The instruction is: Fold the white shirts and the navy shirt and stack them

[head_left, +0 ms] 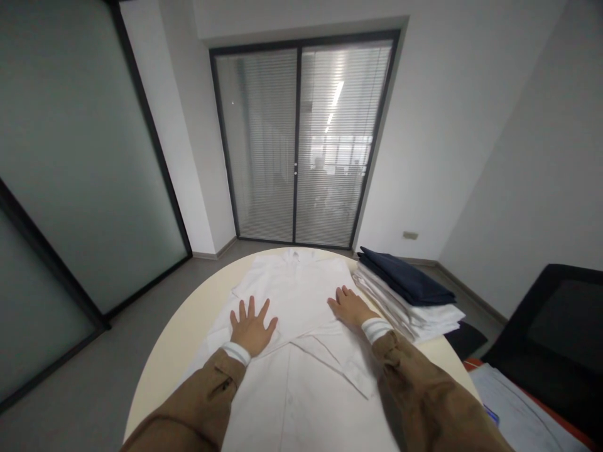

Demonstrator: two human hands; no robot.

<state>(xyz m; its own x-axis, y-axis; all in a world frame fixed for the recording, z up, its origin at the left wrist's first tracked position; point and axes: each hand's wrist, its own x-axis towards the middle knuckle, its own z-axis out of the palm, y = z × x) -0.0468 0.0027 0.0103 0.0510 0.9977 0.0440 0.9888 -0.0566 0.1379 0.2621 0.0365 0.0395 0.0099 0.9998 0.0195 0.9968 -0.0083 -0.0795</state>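
A white button-up shirt (288, 389) is spread over the round table, with its collar toward the far edge and its lower part close to me. One sleeve lies folded across the body, its cuff toward the lower right. My left hand (253, 329) rests flat on the left side of the shirt, fingers spread wide. On the shirt's right side lies my right hand (349, 306), palm down with the fingers stretched out. Neither hand grips the cloth.
Beside my right hand, folded white garments (424, 314) are stacked under a folded navy garment (405, 276). The cream tabletop (164, 351) curves around the shirt. At the right stands a black mesh-backed chair (556, 333) with pale cloth (513, 408) on its seat.
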